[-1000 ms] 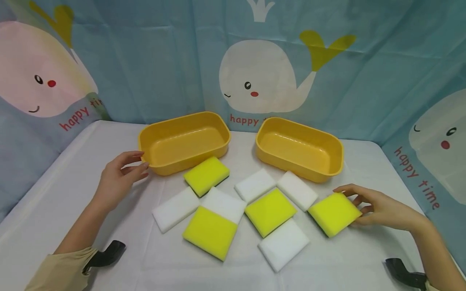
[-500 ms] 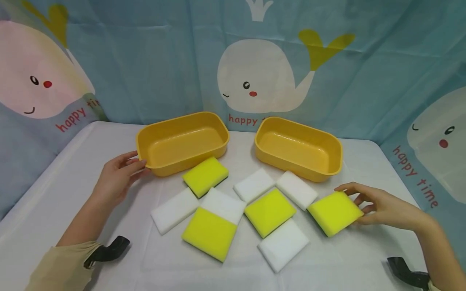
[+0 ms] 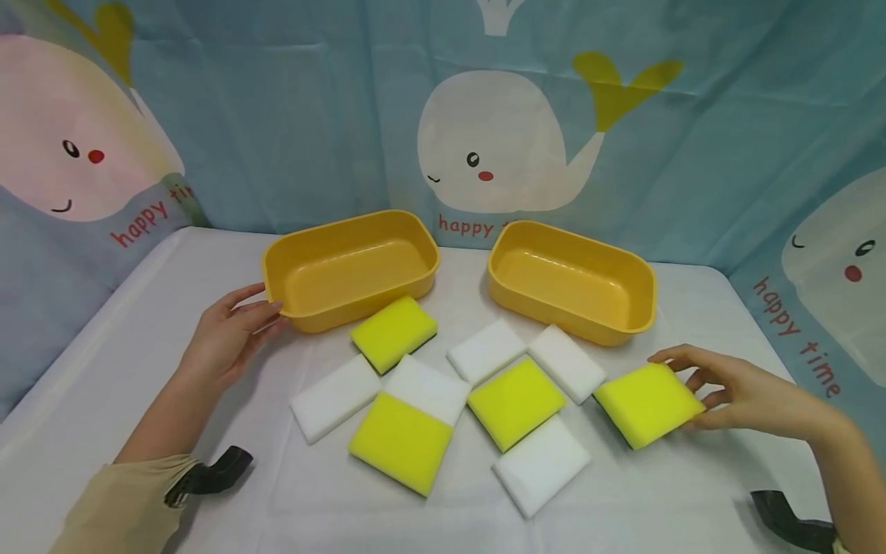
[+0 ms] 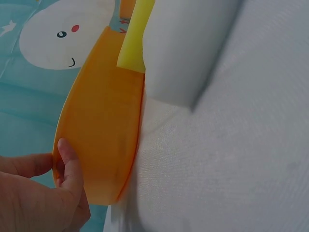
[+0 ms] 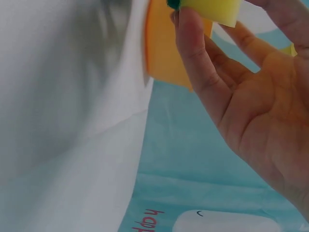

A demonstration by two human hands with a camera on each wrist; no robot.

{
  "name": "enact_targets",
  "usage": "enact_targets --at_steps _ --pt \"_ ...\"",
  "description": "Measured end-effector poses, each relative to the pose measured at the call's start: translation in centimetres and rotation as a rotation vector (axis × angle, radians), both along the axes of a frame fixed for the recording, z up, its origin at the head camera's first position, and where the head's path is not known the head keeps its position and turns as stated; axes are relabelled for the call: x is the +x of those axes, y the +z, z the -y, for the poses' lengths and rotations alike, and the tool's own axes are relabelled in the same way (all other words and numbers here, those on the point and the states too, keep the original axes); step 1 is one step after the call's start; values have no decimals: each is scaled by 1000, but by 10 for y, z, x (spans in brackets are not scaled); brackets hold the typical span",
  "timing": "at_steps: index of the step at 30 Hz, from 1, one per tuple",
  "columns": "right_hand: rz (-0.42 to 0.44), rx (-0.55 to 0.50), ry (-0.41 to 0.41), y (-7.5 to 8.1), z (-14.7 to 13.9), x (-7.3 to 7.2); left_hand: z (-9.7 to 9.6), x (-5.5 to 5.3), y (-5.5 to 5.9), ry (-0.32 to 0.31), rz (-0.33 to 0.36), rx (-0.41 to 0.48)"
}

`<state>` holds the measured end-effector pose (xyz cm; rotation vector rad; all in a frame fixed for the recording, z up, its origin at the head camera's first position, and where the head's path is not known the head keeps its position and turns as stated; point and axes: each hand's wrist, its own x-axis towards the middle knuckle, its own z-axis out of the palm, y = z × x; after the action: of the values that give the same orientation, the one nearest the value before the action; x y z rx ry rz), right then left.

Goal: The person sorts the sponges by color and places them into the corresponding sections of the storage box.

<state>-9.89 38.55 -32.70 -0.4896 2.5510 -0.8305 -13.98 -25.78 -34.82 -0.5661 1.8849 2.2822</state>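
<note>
With thumb and fingers, my left hand (image 3: 231, 338) pinches the near-left rim of the left yellow plastic tub (image 3: 346, 308); the left wrist view has the thumb on the outer wall of that tub (image 4: 99, 121). My right hand (image 3: 754, 396) holds a yellow scouring sponge (image 3: 648, 404) by its right edge, tilted, its dark green underside showing in the right wrist view on the sponge (image 5: 212, 10). Just left of it lies a white sponge block (image 3: 566, 363). Another yellow sponge (image 3: 394, 332) leans close to the left tub's front wall.
A second yellow tub (image 3: 574, 304) stands at the back right, nothing inside. Across the middle of the white-covered table lie more yellow sponges (image 3: 401, 444) and white blocks (image 3: 542, 467), some overlapping. A blue whale-print curtain (image 3: 311, 115) hangs behind.
My right hand and its sponge have shifted slightly right, away from the white block, and the sponge is tilted more. My left fingers have come closer around the tub's rim.
</note>
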Motion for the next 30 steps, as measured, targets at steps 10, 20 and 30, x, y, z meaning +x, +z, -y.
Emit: enact_targets --at_steps 10,20,30 --pt "-12 8 21 11 3 -3 -1 0 0 2 -8 2" --pt "-63 -56 65 18 7 -6 -2 0 2 -3 -6 -15" --pt "-73 -39 20 30 31 -11 0 1 3 -33 -22 -23"
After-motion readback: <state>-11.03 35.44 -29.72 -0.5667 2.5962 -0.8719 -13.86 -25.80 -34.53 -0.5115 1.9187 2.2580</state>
